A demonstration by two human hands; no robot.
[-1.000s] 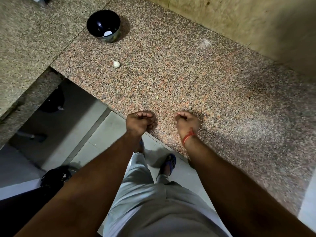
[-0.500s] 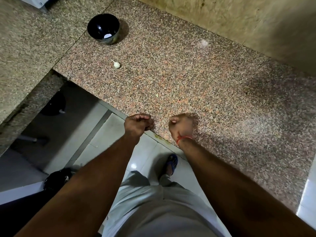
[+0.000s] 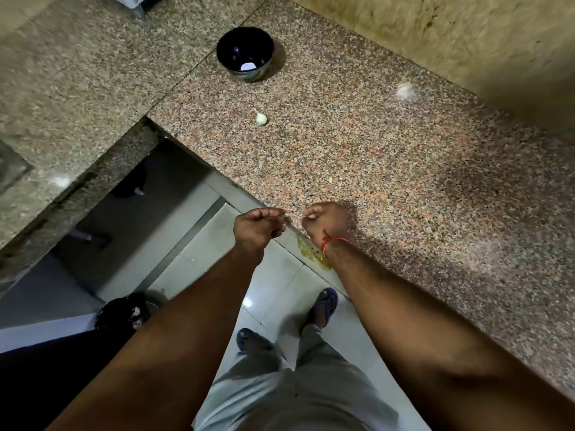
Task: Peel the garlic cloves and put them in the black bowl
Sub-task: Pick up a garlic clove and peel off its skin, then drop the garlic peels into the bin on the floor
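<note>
Left hand (image 3: 256, 227) and right hand (image 3: 323, 220), centre frame at counter edge (image 3: 217, 175), both curled; whether either pinches clove or skin cannot tell. Black bowl (image 3: 227, 62) upper centre, one white piece inside. Unpeeled garlic clove (image 3: 260, 118) below bowl, well apart from hands. Risk: peel or clove slipping past edge onto floor, hands sitting right over drop.

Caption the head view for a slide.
Both hands, left and right, curled at the counter edge; one garlic clove lies before the black bowl.
</note>
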